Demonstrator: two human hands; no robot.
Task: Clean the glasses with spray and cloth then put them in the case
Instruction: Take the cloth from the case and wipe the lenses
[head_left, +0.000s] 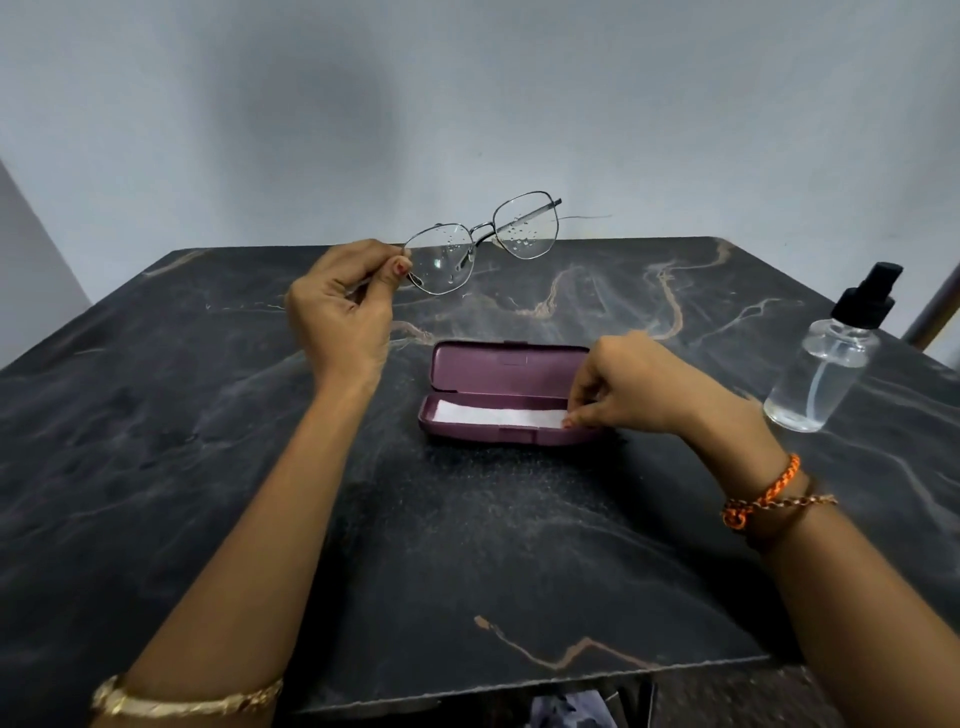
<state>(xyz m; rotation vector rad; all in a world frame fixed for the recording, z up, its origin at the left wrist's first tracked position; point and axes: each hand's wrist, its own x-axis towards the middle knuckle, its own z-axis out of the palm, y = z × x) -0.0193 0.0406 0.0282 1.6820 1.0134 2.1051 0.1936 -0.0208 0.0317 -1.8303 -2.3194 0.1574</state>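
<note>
My left hand (345, 306) holds thin metal-framed glasses (483, 241) by one temple, raised above the far side of the table. Droplets dot both lenses. A purple glasses case (506, 364) lies open at the table's centre with a white cloth (493, 414) lying flat in its lower half. My right hand (628, 387) reaches into the case's right end and pinches the cloth's right edge between fingertips. A clear spray bottle (826, 358) with a black nozzle stands upright to the right of the case, apart from both hands.
The dark marble-patterned table (208, 441) ends at a front edge near the bottom of the view. A grey wall (467, 104) rises behind it. A slanted pole (935, 306) shows at the far right edge.
</note>
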